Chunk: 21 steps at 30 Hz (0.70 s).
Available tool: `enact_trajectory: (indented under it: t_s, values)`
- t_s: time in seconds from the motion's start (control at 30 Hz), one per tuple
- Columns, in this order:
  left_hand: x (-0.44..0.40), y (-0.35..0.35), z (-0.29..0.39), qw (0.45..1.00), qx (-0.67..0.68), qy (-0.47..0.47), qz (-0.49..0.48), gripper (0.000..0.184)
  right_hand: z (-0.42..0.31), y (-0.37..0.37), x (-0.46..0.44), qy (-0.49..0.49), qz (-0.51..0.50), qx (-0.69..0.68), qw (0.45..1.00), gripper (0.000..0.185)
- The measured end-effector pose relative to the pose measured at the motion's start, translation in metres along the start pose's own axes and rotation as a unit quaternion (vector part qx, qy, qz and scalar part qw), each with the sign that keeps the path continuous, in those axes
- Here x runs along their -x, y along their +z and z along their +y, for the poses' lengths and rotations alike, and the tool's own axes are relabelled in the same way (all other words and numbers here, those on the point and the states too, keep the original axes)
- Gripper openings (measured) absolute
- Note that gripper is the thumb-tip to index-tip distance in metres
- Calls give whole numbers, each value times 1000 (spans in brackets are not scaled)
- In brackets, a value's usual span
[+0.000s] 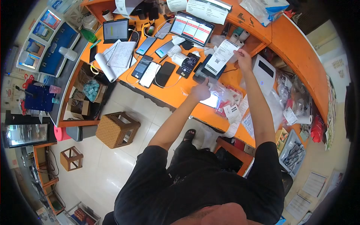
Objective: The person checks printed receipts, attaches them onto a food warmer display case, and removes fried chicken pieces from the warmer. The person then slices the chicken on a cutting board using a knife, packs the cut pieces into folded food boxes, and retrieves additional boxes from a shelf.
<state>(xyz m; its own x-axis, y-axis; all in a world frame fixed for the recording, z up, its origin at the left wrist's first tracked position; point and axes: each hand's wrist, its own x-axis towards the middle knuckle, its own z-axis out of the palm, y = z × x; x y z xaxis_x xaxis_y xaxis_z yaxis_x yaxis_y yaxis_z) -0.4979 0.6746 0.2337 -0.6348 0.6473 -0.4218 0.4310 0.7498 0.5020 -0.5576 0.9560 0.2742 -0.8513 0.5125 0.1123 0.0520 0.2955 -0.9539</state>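
Note:
A white printed label sheet point(222, 56) with a code on it hangs over a dark device point(208, 69) on the orange desk. My right hand point(243, 59) pinches the sheet at its upper right edge. Nearer the desk's front edge is my left hand point(201, 90), its fingers bunched close to the lower end of the sheet and the dark device; what they hold, if anything, is too small to tell. A brightly lit screen point(212, 100) lies just beside it, partly under clear plastic packaging point(227, 95).
Several phones lie on the desk's left part, among them a black one point(164, 74), with charging cables. A tablet point(192, 29) and papers point(122, 54) are behind. A white printer-like box point(263, 74) stands at right. Woven stools point(117, 129) stand on the floor.

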Motion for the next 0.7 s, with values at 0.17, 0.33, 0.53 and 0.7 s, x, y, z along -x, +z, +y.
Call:
enact_trajectory:
  t_s: [0.17,0.33,0.53,0.7]
  values:
    - [4,-2,4,1000,5,-15,7,47,-17,-1,-1,-9,2,19,1000,25]
    - [8,-6,7,1000,0,-24,-2,46,-31,0,5,11,-26,-21,999,22]
    - [2,-3,4,999,17,-25,-20,57,-50,-1,16,1,5,-13,1000,21]
    - [4,-3,6,999,3,-36,-7,62,-51,-5,17,-5,9,-11,1000,21]
